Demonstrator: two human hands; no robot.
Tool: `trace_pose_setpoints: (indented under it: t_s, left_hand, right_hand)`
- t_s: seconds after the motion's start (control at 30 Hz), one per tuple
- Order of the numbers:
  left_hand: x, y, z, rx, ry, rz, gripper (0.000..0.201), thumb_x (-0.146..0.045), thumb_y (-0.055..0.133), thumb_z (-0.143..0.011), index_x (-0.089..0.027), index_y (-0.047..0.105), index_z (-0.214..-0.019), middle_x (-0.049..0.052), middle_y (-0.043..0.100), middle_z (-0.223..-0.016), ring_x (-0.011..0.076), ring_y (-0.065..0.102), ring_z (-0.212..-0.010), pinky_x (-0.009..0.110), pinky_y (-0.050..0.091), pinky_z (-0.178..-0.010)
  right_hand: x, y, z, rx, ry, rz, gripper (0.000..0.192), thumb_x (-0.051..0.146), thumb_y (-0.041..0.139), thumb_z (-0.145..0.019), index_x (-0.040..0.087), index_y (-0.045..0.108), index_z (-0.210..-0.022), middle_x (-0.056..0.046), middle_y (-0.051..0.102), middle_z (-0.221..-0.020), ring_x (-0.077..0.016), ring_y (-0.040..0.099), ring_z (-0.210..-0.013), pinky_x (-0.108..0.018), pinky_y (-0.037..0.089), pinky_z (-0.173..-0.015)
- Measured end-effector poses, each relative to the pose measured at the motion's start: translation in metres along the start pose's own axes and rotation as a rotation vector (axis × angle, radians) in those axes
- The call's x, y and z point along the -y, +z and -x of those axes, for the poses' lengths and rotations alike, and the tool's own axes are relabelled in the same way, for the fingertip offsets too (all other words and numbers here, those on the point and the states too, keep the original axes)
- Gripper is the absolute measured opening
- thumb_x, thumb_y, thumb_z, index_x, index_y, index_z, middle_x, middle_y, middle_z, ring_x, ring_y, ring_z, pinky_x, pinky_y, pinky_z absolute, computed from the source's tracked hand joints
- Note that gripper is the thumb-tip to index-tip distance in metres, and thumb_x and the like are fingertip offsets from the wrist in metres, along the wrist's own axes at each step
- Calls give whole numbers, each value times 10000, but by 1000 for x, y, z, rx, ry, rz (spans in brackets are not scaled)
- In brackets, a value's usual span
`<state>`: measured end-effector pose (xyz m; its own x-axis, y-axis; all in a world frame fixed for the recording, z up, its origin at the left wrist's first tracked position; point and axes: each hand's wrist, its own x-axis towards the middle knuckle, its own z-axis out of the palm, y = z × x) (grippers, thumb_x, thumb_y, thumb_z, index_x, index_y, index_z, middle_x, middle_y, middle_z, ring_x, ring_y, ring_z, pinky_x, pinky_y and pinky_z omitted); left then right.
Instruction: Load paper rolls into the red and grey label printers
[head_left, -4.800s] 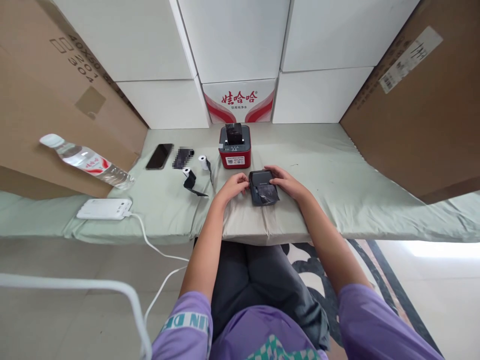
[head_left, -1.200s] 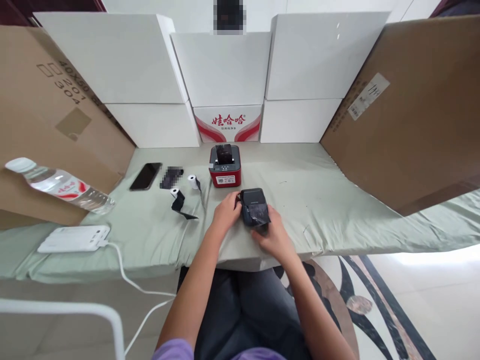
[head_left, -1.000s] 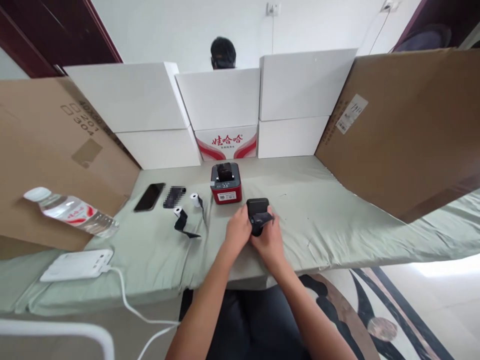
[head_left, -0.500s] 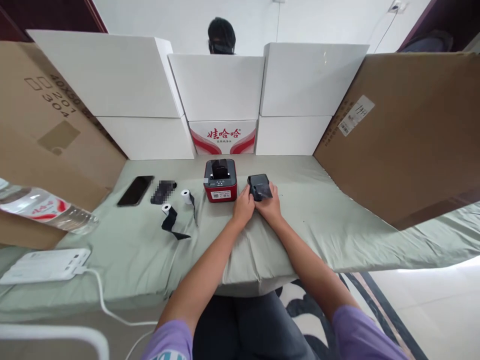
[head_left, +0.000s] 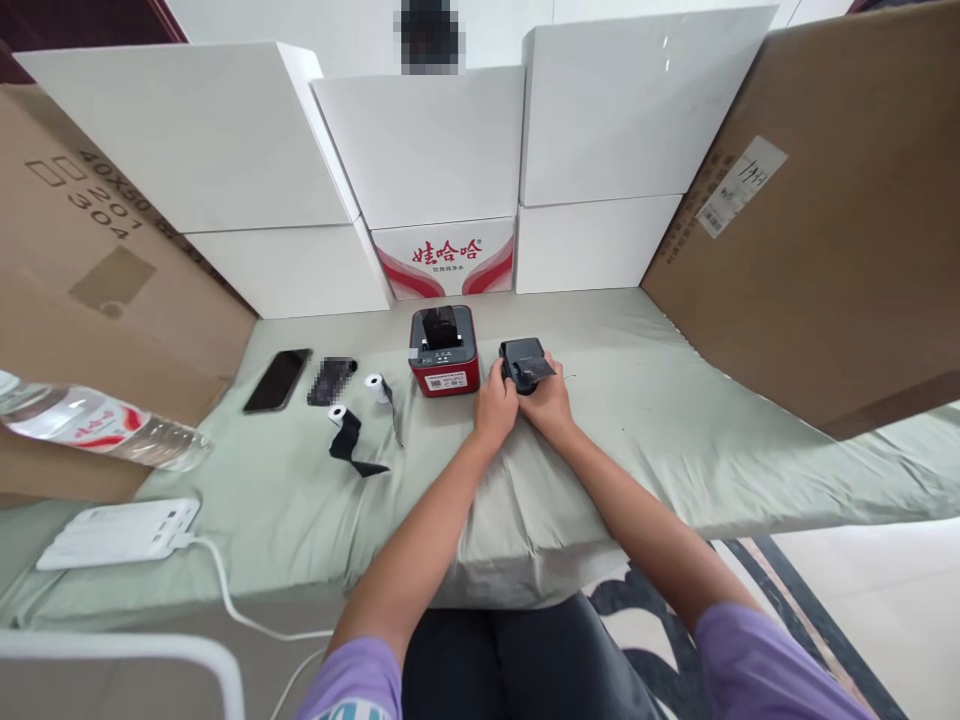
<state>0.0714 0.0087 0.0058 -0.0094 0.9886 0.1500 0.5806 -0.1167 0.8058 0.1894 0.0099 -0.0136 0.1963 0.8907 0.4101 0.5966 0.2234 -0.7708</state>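
Head view: both hands on the black printer beside the red one

Head camera showed both hands reaching out over the green-covered table [head_left: 675,440]. The left hand [head_left: 496,405] was clenched on the near left side of a small black printer [head_left: 523,360], and the right hand [head_left: 550,398] gripped its near right side, fingers curled over the front edge. The black printer rested on the cloth just right of the red printer [head_left: 443,350], close but apart from it. A flap or strip at its front looked part-lifted under the right fingers; whether it was paper or a lid could not be told. By the look of it, the step in hand was seating or closing the printer's front, and the next move would call for steady pressure from both sides without shoving the unit into the red printer.

Left of the red printer lay two paper rolls [head_left: 373,382], one trailing a dark strip, then a phone [head_left: 277,380]. A water bottle [head_left: 97,428] lay on its side at the far left, with a white power strip [head_left: 120,531] and its cable nearer. White boxes [head_left: 420,140] and brown cardboard walled in the table. Nothing stood between the hands and the black printer
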Motion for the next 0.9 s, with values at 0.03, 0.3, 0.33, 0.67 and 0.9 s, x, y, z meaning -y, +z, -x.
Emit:
trace_pose_setpoints:
  t_s: [0.03, 0.3, 0.33, 0.67, 0.9]
  left_hand:
    - [0, 1, 0, -7, 10, 15, 556, -202, 413, -1005, -129, 460, -1554, 165, 595, -1527, 301, 579, -1416, 458, 452, -1203]
    - [5, 2, -2, -1, 9, 102, 565, -195, 440, -1003, -121, 446, -1562, 159, 591, -1533, 287, 573, -1426, 431, 438, -1223]
    - [5, 2, -2, -1, 2, 110, 565, -195, 446, -1001, -124, 446, -1561, 155, 586, -1540, 285, 566, -1433, 429, 431, -1229]
    - [6, -1, 2, -5, 12, 186, 621, -58, 350, -954, -122, 421, -1568, 107, 501, -1618, 198, 482, -1506, 359, 366, -1282]
    - [9, -6, -4, 11, -47, 174, 626, -36, 399, -931, -156, 449, -1544, 85, 569, -1560, 215, 552, -1450, 377, 432, -1229]
  right_hand:
    - [0, 0, 0, -1, 6, -8, 768, 412, 789, -706, 180, 483, -1370, -164, 571, -1272, -330, 614, -1172, -481, 535, -1020]
    - [-1, -3, -2, 55, -31, -27, 654, 351, 779, -737, 204, 522, -1321, -137, 591, -1242, -320, 562, -1223, -449, 524, -1036]
    - [-1, -4, -2, 56, -33, -32, 663, 346, 780, -737, 204, 517, -1328, -135, 593, -1241, -319, 555, -1231, -451, 521, -1042]
    - [-12, 3, -3, 37, -14, 3, 928, 397, 835, -698, 169, 416, -1494, -182, 536, -1380, -354, 498, -1364, -493, 485, -1110]
    - [-22, 10, -4, 14, -49, 7, 1016, 431, 852, -681, 159, 378, -1537, -222, 486, -1505, -392, 409, -1480, -586, 389, -1209]
